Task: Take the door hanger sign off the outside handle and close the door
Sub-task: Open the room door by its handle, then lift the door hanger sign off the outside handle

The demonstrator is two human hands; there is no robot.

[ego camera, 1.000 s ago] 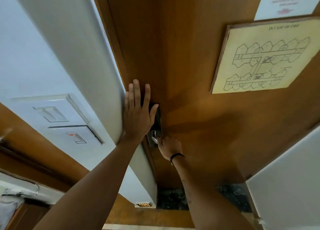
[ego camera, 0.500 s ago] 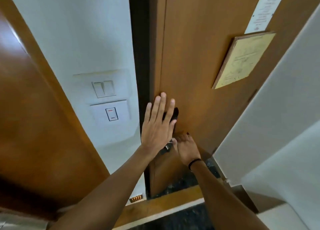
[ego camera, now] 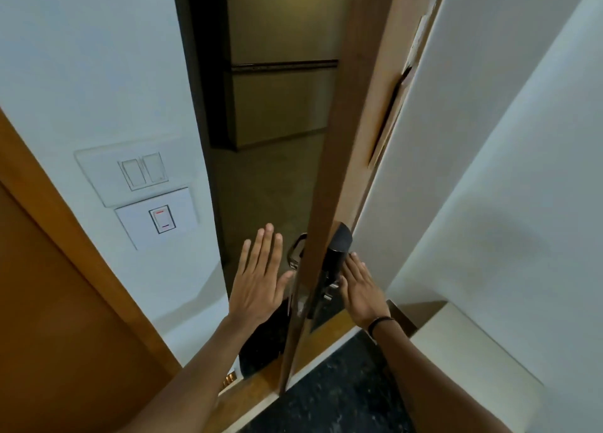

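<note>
The brown wooden door (ego camera: pixel 326 171) stands ajar and I see it almost edge-on. My left hand (ego camera: pixel 257 282) is open, fingers spread, in the gap on the door's outer side, just left of the metal outside handle (ego camera: pixel 295 253). A dark flat sign (ego camera: pixel 264 338) hangs below that handle, partly hidden behind my left wrist. My right hand (ego camera: pixel 362 289) lies flat, fingers straight, against the black lock body (ego camera: pixel 337 250) on the inner face. It holds nothing.
White light switches (ego camera: pixel 140 171) and a card switch (ego camera: pixel 160 219) sit on the wall left of the doorway. A dim corridor (ego camera: pixel 277 106) lies beyond. A white wall (ego camera: pixel 489 204) stands close behind the door. A framed plan (ego camera: pixel 388 119) is on the inner face.
The door has swung from shut to ajar, opening the corridor to view. My left hand came off the door face into the gap. My right hand's fingers have straightened at the lock.
</note>
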